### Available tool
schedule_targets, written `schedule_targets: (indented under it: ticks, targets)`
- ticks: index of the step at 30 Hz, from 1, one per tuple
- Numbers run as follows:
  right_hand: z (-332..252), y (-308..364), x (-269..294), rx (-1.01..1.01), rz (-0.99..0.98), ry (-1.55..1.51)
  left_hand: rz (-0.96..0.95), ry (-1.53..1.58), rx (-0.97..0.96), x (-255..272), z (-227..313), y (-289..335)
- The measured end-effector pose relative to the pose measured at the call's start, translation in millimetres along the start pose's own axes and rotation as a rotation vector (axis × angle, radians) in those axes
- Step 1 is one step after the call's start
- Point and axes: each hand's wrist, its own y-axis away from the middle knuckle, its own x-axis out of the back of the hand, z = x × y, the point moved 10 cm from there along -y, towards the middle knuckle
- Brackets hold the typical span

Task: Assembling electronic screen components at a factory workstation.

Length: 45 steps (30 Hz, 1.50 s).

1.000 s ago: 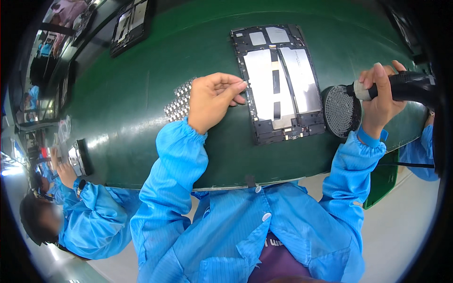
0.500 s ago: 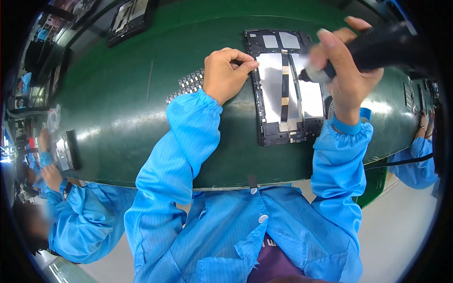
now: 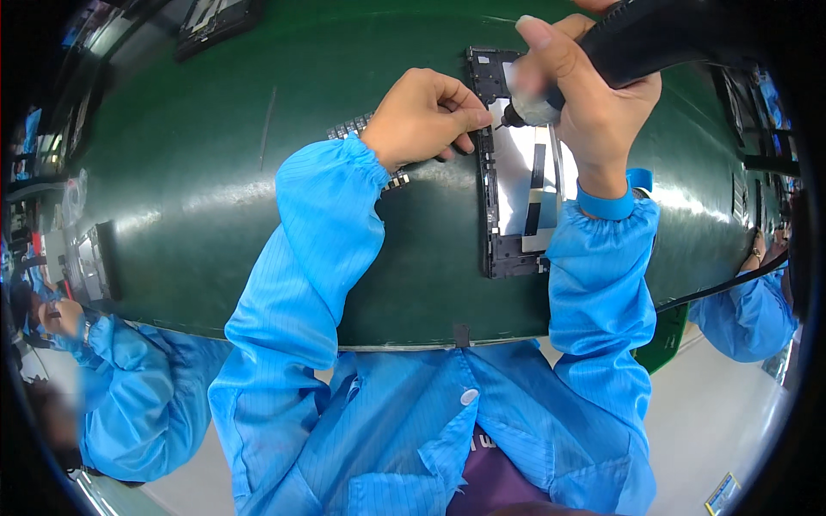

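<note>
An opened tablet [image 3: 509,185], with a black frame and silver inside, lies before me on the green table. My right hand [image 3: 602,112] grips a black electric screwdriver [image 3: 658,39]. Its thin bit points at the tablet's left edge, close to my left fingertips; whether it touches a screw, I cannot tell. Thumb and forefinger of my left hand [image 3: 426,116] are pinched together at that same edge, and anything between them is too small to make out. Partly under my left hand and wrist is a sheet of small dark and light parts [image 3: 347,129]. The right hand hides the tablet's right side.
Another opened device [image 3: 217,26] lies at the far left of the table [image 3: 198,206], and a thin dark strip [image 3: 267,120] nearer. A co-worker's hands [image 3: 64,316] are by a device [image 3: 90,262] at left. Another blue sleeve [image 3: 748,314] shows at right.
The screwdriver has swung left, from over the tablet's middle to its left edge. The tablet sits slightly further right and a strip on its inside looks shifted. My left hand stays pinched beside it.
</note>
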Motion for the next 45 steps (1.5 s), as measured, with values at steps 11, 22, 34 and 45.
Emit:
schedule_targets:
  ticks: [11,22,34,45]
  targets:
    - [7,2,-7,0.012,-0.033,0.001,0.045,-0.011,-0.016,-1,2,5]
    - [12,1,-8,-0.039,-0.033,-0.024,0.260,-0.041,-0.104,7,2,6]
    - [19,5,-15,-0.038,-0.065,-0.058,0.217,-0.097,-0.020,11,-4,2]
    - [20,6,-20,-0.016,-0.085,-0.099,0.236,-0.080,-0.021,13,-3,4]
